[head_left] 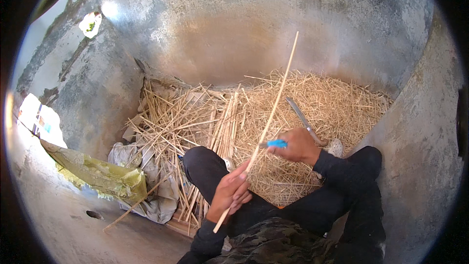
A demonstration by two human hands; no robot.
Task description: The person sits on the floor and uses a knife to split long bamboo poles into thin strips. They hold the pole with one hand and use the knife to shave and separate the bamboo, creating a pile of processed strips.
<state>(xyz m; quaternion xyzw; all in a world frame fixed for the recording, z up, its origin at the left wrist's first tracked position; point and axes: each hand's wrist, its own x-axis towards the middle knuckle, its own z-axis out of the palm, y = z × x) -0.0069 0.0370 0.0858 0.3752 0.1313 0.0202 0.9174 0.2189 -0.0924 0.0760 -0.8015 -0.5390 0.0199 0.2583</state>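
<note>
My left hand point(229, 193) is closed round the lower part of a long, thin, pale stick point(279, 95), which looks like split bamboo and slants up to the right. In my right hand point(300, 146) is a small blue-handled knife point(277, 143). Its short blade meets the stick a little above my left hand; the edge is too small to make out. A larger knife point(298, 112) with a long, slightly curved blade and a brownish handle lies on the shavings just beyond my right hand.
Pale shavings point(337, 100) are heaped between my legs and the far wall. Several loose sticks point(166, 122) lie left of them, beside a bundle point(225, 120) of straighter ones. A grey cloth point(166, 198) and a yellowish sack point(112, 178) lie farther left. Concrete walls point(234, 34) close in around me.
</note>
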